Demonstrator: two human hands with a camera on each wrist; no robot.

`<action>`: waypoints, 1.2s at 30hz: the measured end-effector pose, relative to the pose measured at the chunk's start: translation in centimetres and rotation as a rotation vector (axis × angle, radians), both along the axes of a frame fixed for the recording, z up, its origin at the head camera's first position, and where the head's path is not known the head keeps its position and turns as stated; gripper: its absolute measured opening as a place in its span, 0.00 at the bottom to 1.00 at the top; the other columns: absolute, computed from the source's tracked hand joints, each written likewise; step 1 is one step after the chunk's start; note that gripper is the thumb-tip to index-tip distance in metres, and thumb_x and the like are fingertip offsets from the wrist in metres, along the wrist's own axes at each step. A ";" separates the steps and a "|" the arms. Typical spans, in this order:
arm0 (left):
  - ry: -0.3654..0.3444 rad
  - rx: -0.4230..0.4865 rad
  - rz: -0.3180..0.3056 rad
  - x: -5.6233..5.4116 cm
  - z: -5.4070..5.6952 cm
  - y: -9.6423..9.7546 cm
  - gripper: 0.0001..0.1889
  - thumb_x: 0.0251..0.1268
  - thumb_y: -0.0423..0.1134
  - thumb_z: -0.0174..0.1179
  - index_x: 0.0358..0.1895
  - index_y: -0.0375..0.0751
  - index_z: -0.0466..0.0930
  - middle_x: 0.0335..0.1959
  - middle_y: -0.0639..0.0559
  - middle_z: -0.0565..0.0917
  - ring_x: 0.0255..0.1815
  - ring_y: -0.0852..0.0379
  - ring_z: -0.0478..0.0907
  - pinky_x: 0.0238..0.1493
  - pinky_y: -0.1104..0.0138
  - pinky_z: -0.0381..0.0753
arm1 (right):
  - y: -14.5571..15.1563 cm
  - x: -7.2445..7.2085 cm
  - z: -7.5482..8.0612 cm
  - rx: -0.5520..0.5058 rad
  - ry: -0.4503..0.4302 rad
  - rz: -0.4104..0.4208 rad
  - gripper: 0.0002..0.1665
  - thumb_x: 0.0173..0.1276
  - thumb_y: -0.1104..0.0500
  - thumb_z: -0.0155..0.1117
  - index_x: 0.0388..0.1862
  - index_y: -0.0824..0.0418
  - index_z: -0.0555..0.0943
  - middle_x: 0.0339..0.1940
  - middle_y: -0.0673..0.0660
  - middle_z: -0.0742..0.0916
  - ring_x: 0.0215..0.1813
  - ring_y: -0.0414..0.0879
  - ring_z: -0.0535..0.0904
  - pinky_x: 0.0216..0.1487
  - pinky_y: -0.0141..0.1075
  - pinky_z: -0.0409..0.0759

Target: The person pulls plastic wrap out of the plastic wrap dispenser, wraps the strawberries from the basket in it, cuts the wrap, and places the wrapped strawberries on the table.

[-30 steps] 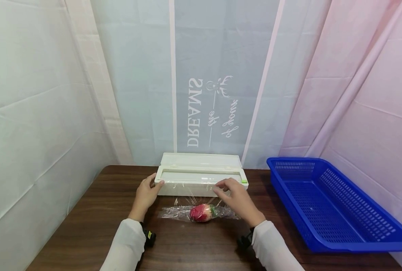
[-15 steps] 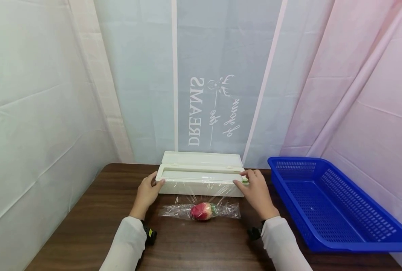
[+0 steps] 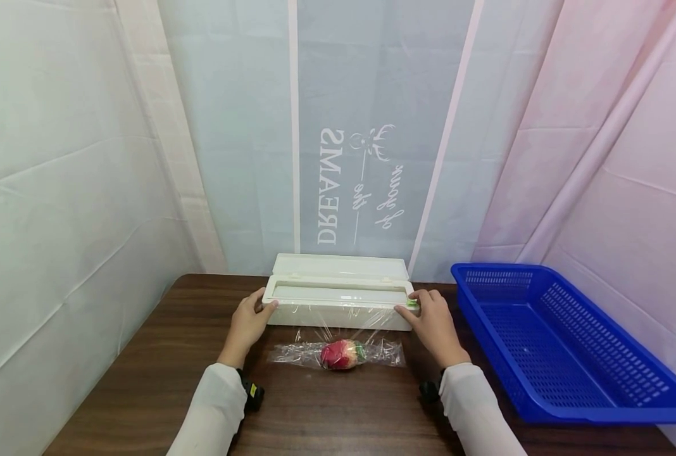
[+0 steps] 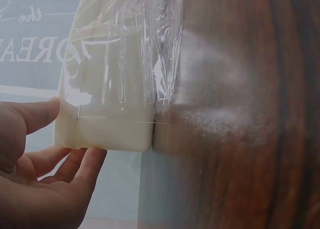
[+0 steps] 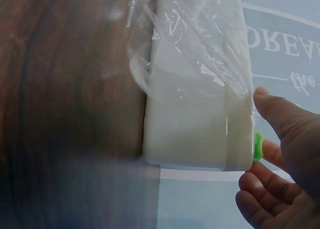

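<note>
The white box (image 3: pixel 338 316) stands on the brown worktop (image 3: pixel 326 418), and its lid (image 3: pixel 340 266) is open toward the back. The left hand (image 3: pixel 248 324) grips the left end of the box, with the thumb on the upper front edge and the other fingers bent at the end wall. The right hand (image 3: pixel 432 324) holds the right end: its thumb is on the upper edge, its forefinger touches the small green tab (image 5: pixel 258 147), and the other fingers are curled beside. Clear film (image 3: pixel 385 353) hangs over the box front and reaches the worktop, where the red fruit (image 3: pixel 339 354) lies among its crumpled part, between the two forearms. The blue basket (image 3: pixel 606 415) stands at the right.
</note>
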State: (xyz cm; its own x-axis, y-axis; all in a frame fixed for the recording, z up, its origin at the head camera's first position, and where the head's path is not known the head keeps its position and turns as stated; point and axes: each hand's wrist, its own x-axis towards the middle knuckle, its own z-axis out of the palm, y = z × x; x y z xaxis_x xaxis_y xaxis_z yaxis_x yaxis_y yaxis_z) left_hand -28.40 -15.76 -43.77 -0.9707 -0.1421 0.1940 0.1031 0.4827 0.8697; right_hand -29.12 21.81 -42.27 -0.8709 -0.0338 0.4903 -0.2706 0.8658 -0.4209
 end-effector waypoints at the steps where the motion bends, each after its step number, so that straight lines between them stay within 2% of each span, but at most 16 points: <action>1: 0.002 -0.001 0.000 0.0 0.0 0.0 0.33 0.75 0.42 0.59 0.74 0.27 0.61 0.67 0.27 0.66 0.66 0.34 0.70 0.59 0.49 0.76 | 0.0 0.0 -0.1 -0.001 0.003 0.002 0.26 0.64 0.49 0.75 0.48 0.69 0.82 0.40 0.63 0.78 0.42 0.56 0.73 0.44 0.50 0.75; 10: -0.014 -0.001 0.001 -0.1 -0.1 -0.1 0.33 0.75 0.43 0.59 0.75 0.29 0.61 0.69 0.28 0.65 0.66 0.34 0.70 0.59 0.48 0.76 | 0.6 -0.5 -0.4 -0.014 0.035 0.059 0.22 0.62 0.52 0.77 0.45 0.67 0.84 0.39 0.61 0.81 0.42 0.55 0.74 0.44 0.48 0.75; 16: -0.046 0.024 -0.006 0.1 0.0 -0.1 0.33 0.76 0.43 0.58 0.76 0.32 0.60 0.72 0.29 0.61 0.68 0.33 0.68 0.60 0.46 0.75 | 1.3 -0.8 -0.7 -0.012 0.076 0.115 0.16 0.60 0.57 0.78 0.42 0.66 0.85 0.39 0.58 0.84 0.42 0.53 0.77 0.42 0.46 0.78; 23: -0.056 0.037 -0.020 0.2 0.2 -0.2 0.33 0.76 0.44 0.58 0.76 0.33 0.59 0.73 0.30 0.60 0.69 0.31 0.66 0.61 0.45 0.74 | 1.5 -0.8 -0.7 0.012 0.133 0.144 0.14 0.58 0.60 0.79 0.40 0.64 0.86 0.39 0.57 0.85 0.44 0.52 0.80 0.44 0.47 0.80; 28: -0.065 0.057 -0.016 0.2 0.1 -0.5 0.32 0.75 0.43 0.59 0.76 0.35 0.61 0.73 0.31 0.61 0.69 0.31 0.66 0.61 0.44 0.73 | 1.4 -0.8 -0.7 0.030 0.128 0.163 0.13 0.59 0.60 0.79 0.40 0.63 0.86 0.39 0.56 0.85 0.44 0.52 0.79 0.44 0.47 0.80; 36: -0.062 0.039 -0.005 0.1 -0.1 -0.2 0.33 0.75 0.46 0.59 0.76 0.36 0.61 0.71 0.31 0.63 0.68 0.31 0.67 0.61 0.44 0.74 | 1.5 -0.8 -0.9 0.047 0.119 0.161 0.12 0.59 0.61 0.78 0.40 0.61 0.86 0.41 0.55 0.85 0.47 0.52 0.80 0.47 0.48 0.80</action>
